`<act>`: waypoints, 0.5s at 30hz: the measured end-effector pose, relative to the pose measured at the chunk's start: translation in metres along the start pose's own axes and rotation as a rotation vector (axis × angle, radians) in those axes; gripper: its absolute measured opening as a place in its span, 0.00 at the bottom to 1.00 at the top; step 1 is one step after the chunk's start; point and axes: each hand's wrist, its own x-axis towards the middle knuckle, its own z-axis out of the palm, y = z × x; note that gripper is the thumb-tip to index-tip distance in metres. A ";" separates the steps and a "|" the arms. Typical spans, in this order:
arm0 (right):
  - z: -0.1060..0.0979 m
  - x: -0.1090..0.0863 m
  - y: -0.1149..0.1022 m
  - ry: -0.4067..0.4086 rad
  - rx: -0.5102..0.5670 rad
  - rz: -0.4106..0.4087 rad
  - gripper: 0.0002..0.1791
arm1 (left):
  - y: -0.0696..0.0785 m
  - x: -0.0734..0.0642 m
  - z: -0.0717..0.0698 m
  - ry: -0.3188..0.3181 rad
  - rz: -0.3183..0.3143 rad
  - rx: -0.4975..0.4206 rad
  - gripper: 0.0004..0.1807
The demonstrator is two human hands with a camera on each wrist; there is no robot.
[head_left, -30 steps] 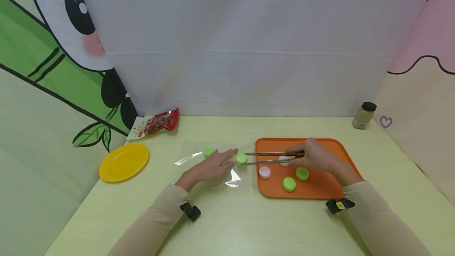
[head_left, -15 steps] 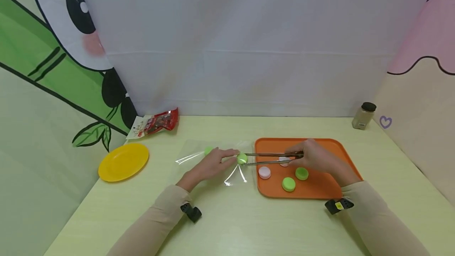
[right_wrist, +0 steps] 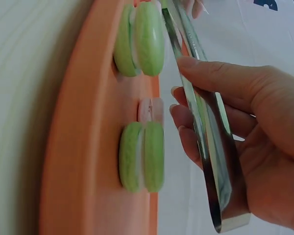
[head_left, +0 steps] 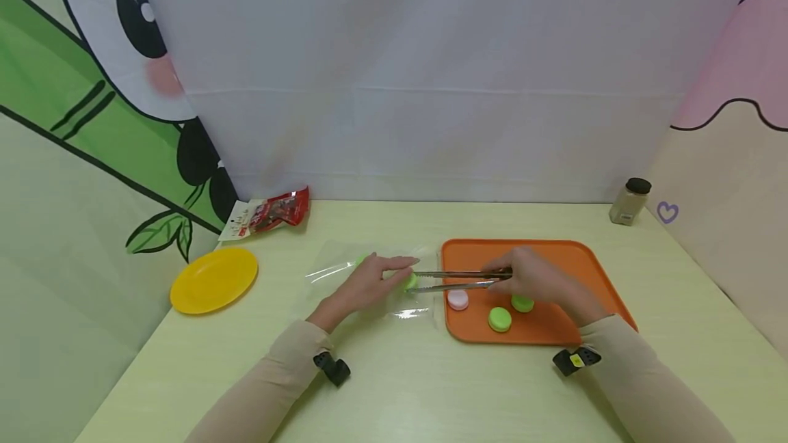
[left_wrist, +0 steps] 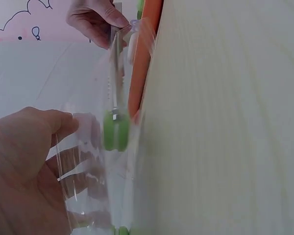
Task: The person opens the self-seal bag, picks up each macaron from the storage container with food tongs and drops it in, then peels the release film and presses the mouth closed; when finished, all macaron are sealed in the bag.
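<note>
My left hand [head_left: 366, 286] pinches the film of a clear plastic bag [head_left: 409, 312], with its fingers visible through the plastic in the left wrist view. Steel tongs [right_wrist: 213, 132] are gripped in my right hand [head_left: 538, 282]. Their tips hold a green macaron [left_wrist: 116, 131] inside the bag's mouth, beside my left fingers. Deeper in the bag lies another green macaron [left_wrist: 120, 230], mostly cut off. On the orange tray [head_left: 569, 258] under my right hand sit a pink macaron [head_left: 457, 299] and two green macarons, one nearer [head_left: 500, 319] and one partly behind the hand.
A yellow plate [head_left: 214, 280] lies at the table's left edge. Toward the back left is a red snack packet [head_left: 280, 212], and a jar with a black lid [head_left: 631, 201] stands at the back right. The bag's edge lies against the tray's left side.
My right hand has shifted left with the tongs, carrying the green macaron a little further into the bag. My left hand has barely moved.
</note>
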 end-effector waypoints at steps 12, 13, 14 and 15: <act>-0.016 -0.010 0.000 -0.057 0.000 0.029 0.17 | -0.002 0.000 -0.003 0.000 0.011 -0.002 0.21; -0.015 -0.009 0.001 -0.055 0.001 0.032 0.17 | -0.002 0.000 -0.003 -0.004 0.010 -0.004 0.21; -0.014 -0.008 0.001 -0.051 0.004 0.034 0.17 | -0.002 0.000 -0.003 -0.009 0.009 -0.005 0.21; -0.012 -0.006 0.001 -0.049 0.006 0.036 0.17 | -0.002 0.000 -0.003 -0.013 0.009 -0.006 0.21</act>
